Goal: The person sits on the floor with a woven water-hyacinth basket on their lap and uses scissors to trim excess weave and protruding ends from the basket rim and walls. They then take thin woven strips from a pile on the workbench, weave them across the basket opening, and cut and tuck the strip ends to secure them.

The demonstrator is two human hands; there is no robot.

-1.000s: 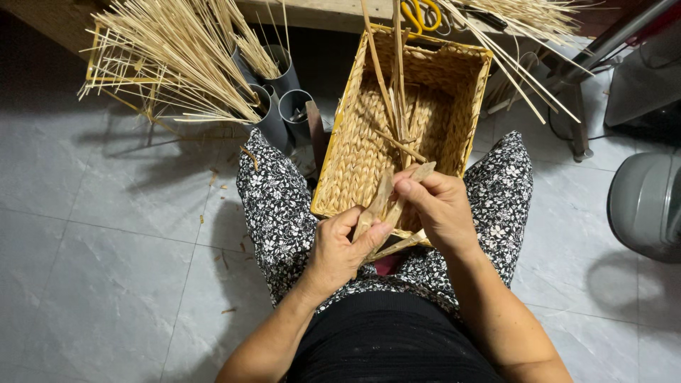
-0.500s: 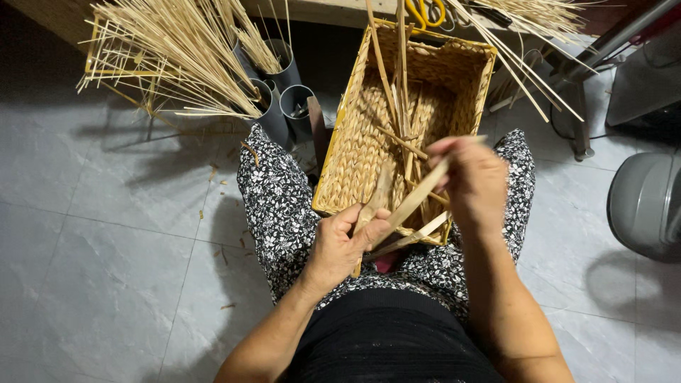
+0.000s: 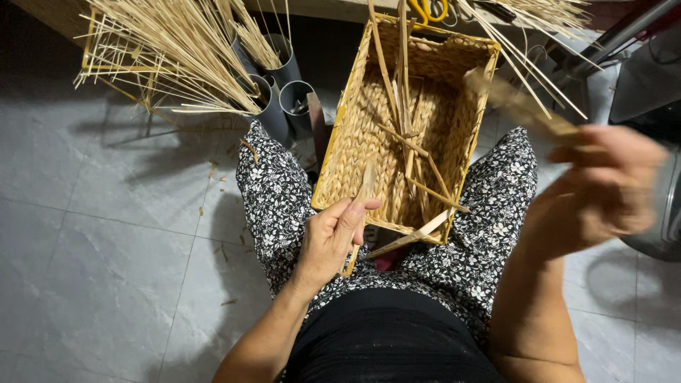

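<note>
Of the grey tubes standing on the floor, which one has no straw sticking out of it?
The small grey tube nearest the woven basket: its open mouth shows no straw, while the tubes behind it hold straw bundles.

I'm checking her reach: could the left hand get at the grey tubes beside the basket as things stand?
Probably yes, once freed. The left hand grips a strip at the basket rim; the grey tubes stand just beyond her left knee, with nothing between them.

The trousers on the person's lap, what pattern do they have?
The trousers are black with small white flowers, clearest in the head view.
</note>
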